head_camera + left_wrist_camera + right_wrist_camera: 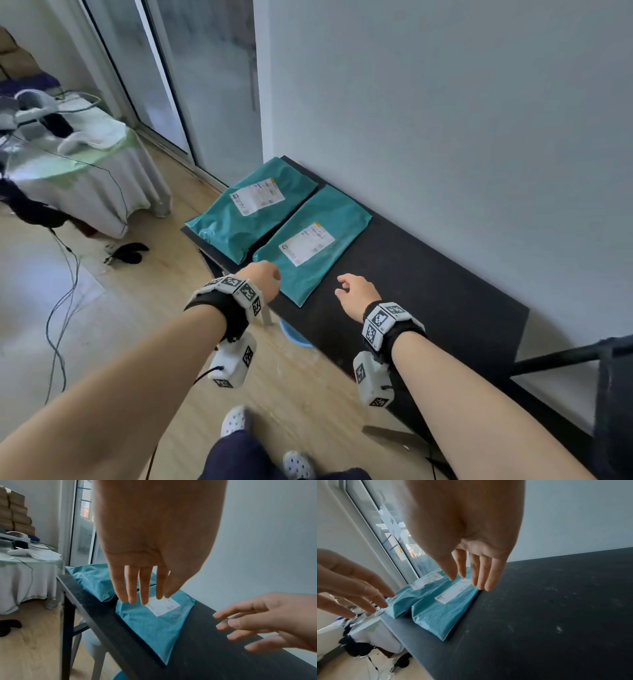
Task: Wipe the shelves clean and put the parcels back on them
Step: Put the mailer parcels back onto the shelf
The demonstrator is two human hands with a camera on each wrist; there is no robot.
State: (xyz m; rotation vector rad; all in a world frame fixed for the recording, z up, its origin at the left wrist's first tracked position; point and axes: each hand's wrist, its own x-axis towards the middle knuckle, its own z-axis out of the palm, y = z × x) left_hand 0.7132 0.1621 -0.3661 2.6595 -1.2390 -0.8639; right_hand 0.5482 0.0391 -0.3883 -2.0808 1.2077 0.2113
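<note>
Fingers [132,588] of the left hand [262,279] are being held straight and loosely spread, gripping nothing, above the near corner of the nearer parcel [313,245]; contact with it cannot be told. Fingers [481,573] of the right hand [356,294] are likewise being held wide and empty, over the bare shelf [428,291] just beside that parcel's right edge.

Two teal parcels are being kept flat on the black shelf, side by side and touching or nearly so; the farther parcel [250,209] is lying at the shelf's left end, slightly over its front edge. Each is carrying a white label on top.

Step judged in hand: the parcels are being handled at the shelf, either just set down or about to be taken up; which of the two cannot be told. No cloth is being seen in either hand. Pale smudges are being shown on the shelf surface in the right wrist view, so wiping is being judged as possibly unfinished. If so, the next move is calling for both parcels to be lifted clear and a cloth to be fetched.

Nearby: a covered side table [85,171] with white cloth and gear on it, cables [65,274] trailing over the wooden floor, a sliding glass door [191,85], a blue object [296,337] under the shelf, and a dark stand [613,394] at the shelf's right end. Nothing is being seen between hands and parcels.
</note>
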